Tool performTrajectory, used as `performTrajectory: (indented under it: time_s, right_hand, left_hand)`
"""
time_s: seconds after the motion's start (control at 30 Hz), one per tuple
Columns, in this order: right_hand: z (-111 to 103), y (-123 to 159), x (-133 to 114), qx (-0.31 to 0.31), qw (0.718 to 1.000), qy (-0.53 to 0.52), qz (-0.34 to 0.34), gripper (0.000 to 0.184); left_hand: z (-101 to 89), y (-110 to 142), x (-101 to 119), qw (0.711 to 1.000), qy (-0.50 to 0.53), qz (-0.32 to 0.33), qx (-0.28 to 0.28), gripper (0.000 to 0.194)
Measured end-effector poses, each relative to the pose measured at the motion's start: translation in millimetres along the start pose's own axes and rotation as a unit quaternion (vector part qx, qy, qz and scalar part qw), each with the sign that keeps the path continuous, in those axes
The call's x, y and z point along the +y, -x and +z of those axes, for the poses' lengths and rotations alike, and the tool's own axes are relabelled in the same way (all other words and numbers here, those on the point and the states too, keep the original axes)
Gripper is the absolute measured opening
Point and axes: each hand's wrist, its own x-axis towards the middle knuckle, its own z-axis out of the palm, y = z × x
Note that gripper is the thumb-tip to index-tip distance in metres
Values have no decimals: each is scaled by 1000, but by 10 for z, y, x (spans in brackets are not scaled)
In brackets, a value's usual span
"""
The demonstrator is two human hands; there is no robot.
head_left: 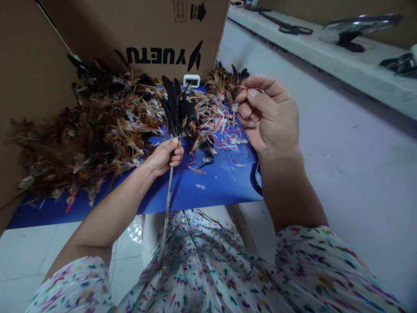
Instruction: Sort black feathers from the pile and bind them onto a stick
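Note:
My left hand [167, 155] is closed around a thin stick [168, 204] just below a tuft of black feathers [174, 104] at its top end. The stick slants down toward my lap. My right hand [270, 111] is raised at the right, thumb and fingertips pinched on a thin red string [237, 87]. That string loops left over a tangle of red and white strings on the blue table [224, 174]. Brown and black feathers [94, 126] lie in a large heap left of the stick. A smaller feather bunch [224, 82] sits behind my right hand.
A cardboard box [156, 26] stands at the back, with a small white digital display [191, 81] before it. A dark-edged object [257, 178] lies by my right forearm. On the ledge [293, 41] at right are black scissors [293, 29] and a round mirror-like object [361, 26].

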Motion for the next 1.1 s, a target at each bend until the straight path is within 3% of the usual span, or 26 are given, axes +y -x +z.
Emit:
performTrajectory:
  time_s: [0.23,0.4,0.47,0.53,0.6,0.67,0.73,0.8,0.87,1.0,1.1]
  right_hand:
    - [-69,13,-9,26,999,-3,-35,6]
    - [-403,-36,128,140,987,-14,-81,12]
    - [-619,-52,261,167,983,43,-71,13]
    - [-844,-64,415,152,977,145,-47,16]
    - [-1030,-92,562,93,955,282,8,16]
    - [-1131,-163,688,16,908,418,28,14]
    - [-1126,-297,797,-36,863,504,7,14]
    - [-1019,-494,906,-68,838,541,-20,17]
    - [-845,-724,1034,-106,824,556,-22,20]
    - [-490,-1112,1327,-136,788,599,42,26]
    - [-370,-1268,1478,-154,780,605,55,15]
  left_hand:
    - [45,9,-2,999,-1,10,35,27]
    - [27,2,-1,1000,-5,16,24,25]
    - [6,-10,0,1000,-7,18,20,25]
    - [-15,-22,0,1000,-5,19,15,25]
    - [-31,-28,-1,1000,1,18,12,26]
    - [-36,-28,-3,1000,6,15,14,26]
    - [-28,-21,-1,1000,8,11,21,26]
    - [-13,-11,4,1000,5,9,28,26]
    - [1,-2,12,999,-1,10,32,27]
    - [-7,5,22,999,-10,18,28,30]
    - [-33,2,24,999,-10,25,22,33]
